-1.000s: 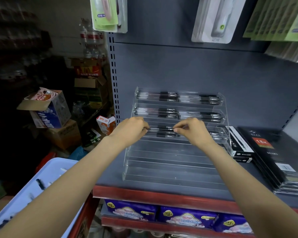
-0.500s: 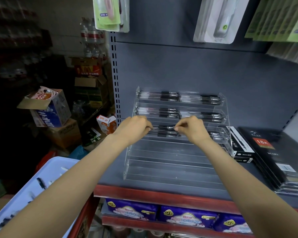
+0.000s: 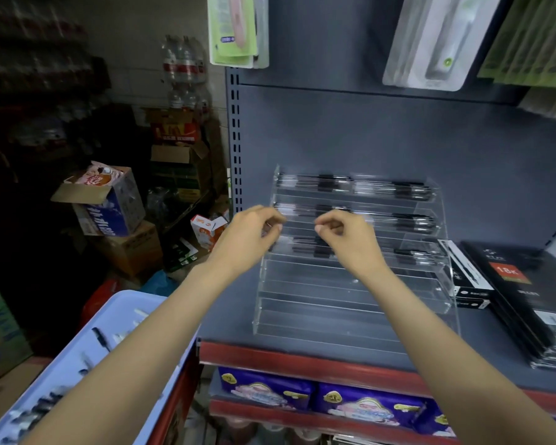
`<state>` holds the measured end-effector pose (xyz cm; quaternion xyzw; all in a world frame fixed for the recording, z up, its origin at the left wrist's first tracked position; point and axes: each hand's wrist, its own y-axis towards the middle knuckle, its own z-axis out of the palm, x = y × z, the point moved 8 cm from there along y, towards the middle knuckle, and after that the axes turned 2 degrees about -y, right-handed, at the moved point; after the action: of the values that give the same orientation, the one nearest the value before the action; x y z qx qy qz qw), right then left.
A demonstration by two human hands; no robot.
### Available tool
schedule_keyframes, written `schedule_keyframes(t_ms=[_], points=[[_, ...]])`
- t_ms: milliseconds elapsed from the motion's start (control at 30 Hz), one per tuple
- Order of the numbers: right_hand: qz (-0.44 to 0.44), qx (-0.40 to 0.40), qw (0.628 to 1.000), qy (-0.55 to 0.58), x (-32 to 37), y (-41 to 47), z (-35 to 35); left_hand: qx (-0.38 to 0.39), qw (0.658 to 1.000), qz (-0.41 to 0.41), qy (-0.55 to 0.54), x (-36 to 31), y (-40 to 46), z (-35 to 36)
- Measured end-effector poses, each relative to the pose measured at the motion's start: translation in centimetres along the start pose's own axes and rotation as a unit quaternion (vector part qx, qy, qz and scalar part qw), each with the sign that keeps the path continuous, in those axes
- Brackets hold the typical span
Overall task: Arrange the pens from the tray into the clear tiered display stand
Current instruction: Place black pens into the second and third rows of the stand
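Two hands are hovering in front of the clear tiered display stand (image 3: 350, 303), which I am seeing on the grey shelf (image 3: 228, 326). My left hand (image 3: 249, 240) is showing curled fingers drawn toward the thumb, and my right hand (image 3: 345, 239) is doing the same; both are looking empty to me, though motion blur is softening the fingertips. Pens (image 3: 360, 186) are lying end to end in the top three tiers, and the third-tier row (image 3: 308, 247) is sitting just below and behind my hands. The lower tiers are holding nothing that I can make out. The pale blue tray (image 3: 109, 319) is sitting at lower left, under my left forearm, with more pens (image 3: 100, 337) scattered in it. Black boxed goods (image 3: 511, 284) are lying just right of the stand.
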<state>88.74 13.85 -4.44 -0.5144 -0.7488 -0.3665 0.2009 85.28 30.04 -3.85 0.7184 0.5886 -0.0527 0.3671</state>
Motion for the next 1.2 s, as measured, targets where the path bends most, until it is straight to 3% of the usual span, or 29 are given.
schedule_keyframes(t_ms=[167, 300, 467, 667, 867, 1033, 1200], points=[[-0.015, 0.038, 0.998, 0.037, 5.1, -1.1, 5.8, -0.061, 0.993, -0.085, -0.050, 4.8, -3.3, -4.8], [-0.023, 0.086, 0.995, 0.049, 9.6, -2.7, 12.3, -0.067, 0.986, -0.150, -0.039, 10.9, -7.3, -8.2], [0.002, 0.178, 0.982, 0.062, 13.2, -5.7, 22.8, -0.016, 0.970, -0.241, -0.013, 20.9, -14.0, -10.6], [0.062, 0.289, 0.955, 0.010, 12.3, -10.6, 35.9, 0.081, 0.947, -0.310, -0.022, 31.6, -21.6, -10.0], [0.109, 0.365, 0.923, -0.061, 9.7, -15.0, 44.2, 0.240, 0.925, -0.295, 0.014, 37.7, -27.2, -5.8], [0.105, 0.373, 0.913, -0.128, 8.8, -15.8, 46.3, 0.317, 0.916, -0.232, 0.082, 40.7, -29.4, -3.1], [0.090, 0.377, 0.904, -0.179, 8.5, -16.2, 47.2, 0.300, 0.928, -0.190, 0.115, 41.6, -28.4, -2.9]])
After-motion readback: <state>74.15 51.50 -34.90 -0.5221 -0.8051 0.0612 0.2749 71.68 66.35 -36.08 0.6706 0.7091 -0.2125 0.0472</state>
